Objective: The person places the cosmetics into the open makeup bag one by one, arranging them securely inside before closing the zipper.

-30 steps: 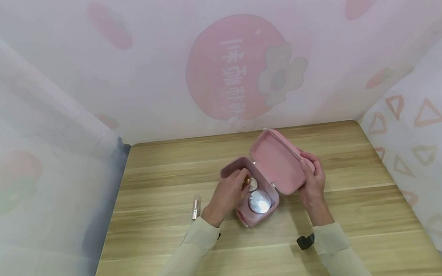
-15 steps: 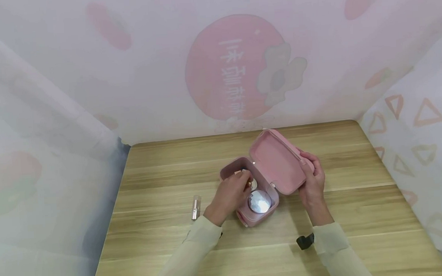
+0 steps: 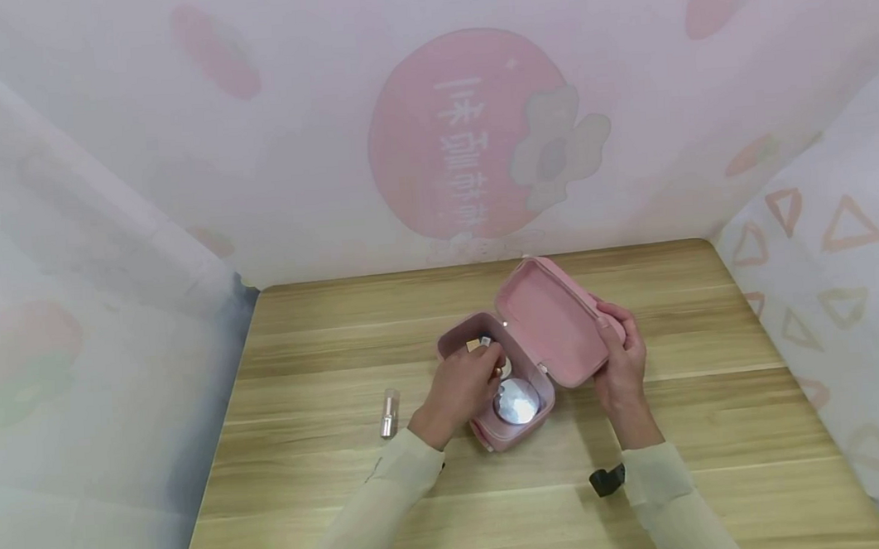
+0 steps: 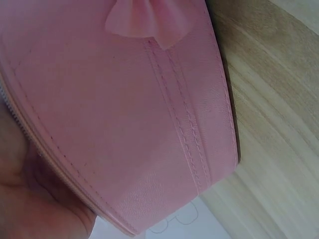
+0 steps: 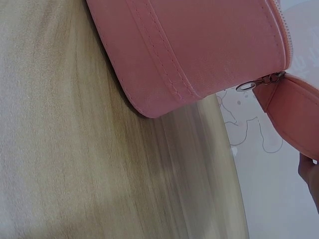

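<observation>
The right hand (image 3: 623, 360) gripped the lid (image 3: 552, 322) of the pink case (image 4: 119, 114); a shiny disc (image 3: 517, 403) lay inside, where the left hand (image 3: 456, 390) curled, hold unclear, seemingly sorting contents; next, withdrawal seemed needed.

A pale wood-grain worktop (image 3: 323, 339) stands before a pinkish-white back wall (image 3: 292, 174) bearing a pink disc (image 3: 418, 143); orange triangles (image 3: 854, 244) dot the white right-hand wall (image 3: 842, 274).

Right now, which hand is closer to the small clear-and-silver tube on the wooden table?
Left. The left hand is in the pink leathery box, right of the tube; the right hand holds its open lid, farther right.
</observation>
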A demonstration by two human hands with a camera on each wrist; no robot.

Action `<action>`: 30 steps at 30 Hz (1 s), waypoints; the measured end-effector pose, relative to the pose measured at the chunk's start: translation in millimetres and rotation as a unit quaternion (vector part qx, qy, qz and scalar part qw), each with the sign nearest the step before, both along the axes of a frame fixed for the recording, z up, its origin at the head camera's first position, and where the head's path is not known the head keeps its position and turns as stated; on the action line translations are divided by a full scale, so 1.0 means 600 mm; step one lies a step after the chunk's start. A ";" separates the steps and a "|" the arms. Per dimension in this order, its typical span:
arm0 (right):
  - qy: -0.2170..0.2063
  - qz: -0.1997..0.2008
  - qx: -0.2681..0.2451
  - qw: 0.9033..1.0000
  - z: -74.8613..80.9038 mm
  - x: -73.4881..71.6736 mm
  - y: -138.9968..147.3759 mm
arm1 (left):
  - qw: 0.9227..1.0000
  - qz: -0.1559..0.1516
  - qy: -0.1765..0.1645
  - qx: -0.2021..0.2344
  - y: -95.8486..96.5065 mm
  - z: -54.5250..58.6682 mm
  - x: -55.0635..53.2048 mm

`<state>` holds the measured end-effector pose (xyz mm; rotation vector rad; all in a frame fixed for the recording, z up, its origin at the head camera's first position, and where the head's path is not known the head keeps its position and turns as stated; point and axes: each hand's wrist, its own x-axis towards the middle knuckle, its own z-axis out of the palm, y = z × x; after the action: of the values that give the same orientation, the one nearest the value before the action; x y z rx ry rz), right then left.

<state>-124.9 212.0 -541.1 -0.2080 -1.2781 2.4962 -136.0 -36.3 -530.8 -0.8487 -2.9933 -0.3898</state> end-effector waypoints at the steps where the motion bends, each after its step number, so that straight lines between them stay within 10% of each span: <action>1: 0.000 0.000 0.000 1.000 0.000 0.000 0.000 | 1.000 0.000 0.002 -0.005 0.000 -0.001 0.000; 30: 0.006 -0.002 0.002 1.000 0.002 0.000 -0.002 | 1.000 -0.023 0.007 -0.010 -0.004 0.018 0.007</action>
<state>-125.0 211.0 -539.7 -0.1941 -1.2760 2.4870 -131.7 -38.7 -520.2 -0.9186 -2.9751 -0.3552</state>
